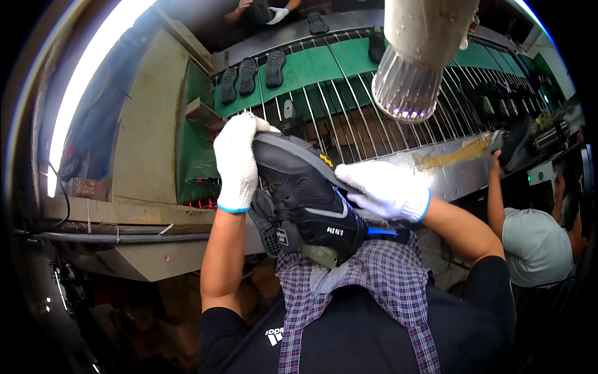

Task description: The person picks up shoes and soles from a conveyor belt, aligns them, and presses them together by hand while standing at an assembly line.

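Observation:
A black shoe [296,199] with grey trim and a thick dark sole is held in front of my chest, its sole edge facing away from me. My left hand [237,163], in a white knit glove with a blue cuff, grips it at the upper left end. My right hand [389,190], gloved alike, closes on the sole's edge at the right, its fingertips partly hidden. Below the shoe's left side, close to my apron [392,262], a loose dark treaded sole [265,227] shows in part. A bright blue strip [381,231] lies under my right wrist.
Beyond my hands runs a metal-bar rack [349,100] with green sheeting and several black soles [247,76]. A ribbed clear lamp or nozzle [408,87] hangs above it. Another person [539,243] works at the right; a gloved hand [278,15] shows at the far side.

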Available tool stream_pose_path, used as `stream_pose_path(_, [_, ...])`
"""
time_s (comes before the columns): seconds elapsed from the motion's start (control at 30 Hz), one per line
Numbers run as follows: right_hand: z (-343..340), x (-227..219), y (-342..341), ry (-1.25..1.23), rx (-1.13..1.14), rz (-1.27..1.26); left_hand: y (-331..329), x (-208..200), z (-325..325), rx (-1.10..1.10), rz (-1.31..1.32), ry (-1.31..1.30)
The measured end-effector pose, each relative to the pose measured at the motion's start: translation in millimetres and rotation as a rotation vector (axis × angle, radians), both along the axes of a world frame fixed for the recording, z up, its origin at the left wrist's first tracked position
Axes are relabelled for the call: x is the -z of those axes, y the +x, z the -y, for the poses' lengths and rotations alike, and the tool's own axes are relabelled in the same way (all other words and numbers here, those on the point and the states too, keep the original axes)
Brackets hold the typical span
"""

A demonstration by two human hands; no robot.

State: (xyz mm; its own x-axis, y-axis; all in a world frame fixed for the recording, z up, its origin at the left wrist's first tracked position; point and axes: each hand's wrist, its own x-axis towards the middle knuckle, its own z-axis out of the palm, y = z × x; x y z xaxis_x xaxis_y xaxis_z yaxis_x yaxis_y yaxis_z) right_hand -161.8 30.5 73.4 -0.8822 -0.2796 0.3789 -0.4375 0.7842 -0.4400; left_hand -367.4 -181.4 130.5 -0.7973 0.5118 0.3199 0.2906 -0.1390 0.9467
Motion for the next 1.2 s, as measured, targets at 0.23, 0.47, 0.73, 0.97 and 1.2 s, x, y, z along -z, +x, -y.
stream_pose_path(0.23, [-12, 7, 1, -0.243, -0.109, 0.008, -2, 4, 6, 0.052, 0.075, 0.061])
stream_pose_path(0.47, [-28, -6, 1, -0.284, -0.109, 0.27, -4, 7, 3, 0.057, 0.083, 0.04])
stream_pose_path(0.73, [-32, 1, -2, -0.428, -0.076, 0.41, -8, 12, -2, 0.053, 0.085, 0.049])
stream_pose_path(0.97, [15, -26, 28, -0.117, 0.026, 0.029, -3, 13, -5, -0.033, 0.087, -0.011])
stream_pose_path(1.2, [27, -52, 33, -0.058, 0.048, 0.28, 1, 10, -11, -0.027, 0.154, -0.036])
